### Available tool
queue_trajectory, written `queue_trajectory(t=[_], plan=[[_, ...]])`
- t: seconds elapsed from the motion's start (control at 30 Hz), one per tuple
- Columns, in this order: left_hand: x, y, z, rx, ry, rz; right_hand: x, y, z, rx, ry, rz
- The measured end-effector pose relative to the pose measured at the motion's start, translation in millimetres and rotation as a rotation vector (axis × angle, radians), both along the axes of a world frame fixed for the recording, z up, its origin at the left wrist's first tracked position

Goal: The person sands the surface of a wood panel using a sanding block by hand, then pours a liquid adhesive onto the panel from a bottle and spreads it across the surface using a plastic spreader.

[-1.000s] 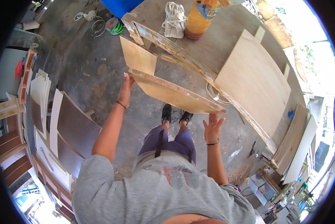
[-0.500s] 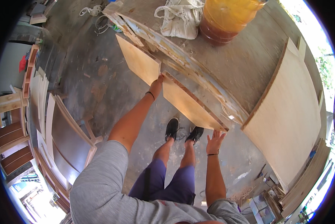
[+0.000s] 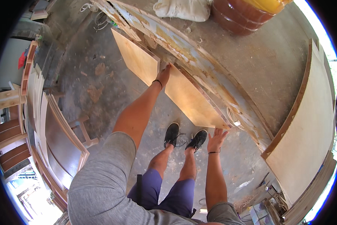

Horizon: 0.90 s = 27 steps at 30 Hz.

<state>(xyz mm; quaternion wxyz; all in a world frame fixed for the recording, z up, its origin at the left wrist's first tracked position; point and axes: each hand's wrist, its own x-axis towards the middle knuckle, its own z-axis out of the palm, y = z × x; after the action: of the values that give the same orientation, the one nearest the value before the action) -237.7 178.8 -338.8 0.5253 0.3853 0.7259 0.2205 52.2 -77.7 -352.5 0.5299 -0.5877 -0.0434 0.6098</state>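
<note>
Head view: wooden panel (image 3: 192, 98) slants along the near side of a worn bench (image 3: 258, 56), between both hands. Left hand (image 3: 163, 77) at panel's far left end; cannot tell whether its fingers close around it. Right hand (image 3: 215, 141) unclenched, fingers spread, fingertips at near right corner. Second panel (image 3: 134, 56) just left. Larger board (image 3: 303, 123) well right. Amber container (image 3: 239, 17) far, on bench.

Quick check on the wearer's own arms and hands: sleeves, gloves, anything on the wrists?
Grey sleeves, left and right, short, leaving the forearms bare. No glove visible on the left hand or right hand. One thin dark band per wrist: left wristband, right wristband. No cables visible on either arm.
</note>
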Motion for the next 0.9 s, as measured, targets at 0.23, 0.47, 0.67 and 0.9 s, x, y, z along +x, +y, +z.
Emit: queue_trajectory(t=[0.23,0.47,0.67,0.9], plan=[[-29,5,-52,0.013,-0.121,0.052,14,14,-4,0.030,0.035,0.069],[-9,0,-41,0.078,-0.486,0.494,32,8,-13,-0.065,0.059,0.099],[-3,-102,8,0.004,-0.547,0.621,40,-26,62,0.196,0.564,-0.504],[24,-311,151,-0.441,-0.873,0.545,16,-106,247,0.533,0.858,-0.605]])
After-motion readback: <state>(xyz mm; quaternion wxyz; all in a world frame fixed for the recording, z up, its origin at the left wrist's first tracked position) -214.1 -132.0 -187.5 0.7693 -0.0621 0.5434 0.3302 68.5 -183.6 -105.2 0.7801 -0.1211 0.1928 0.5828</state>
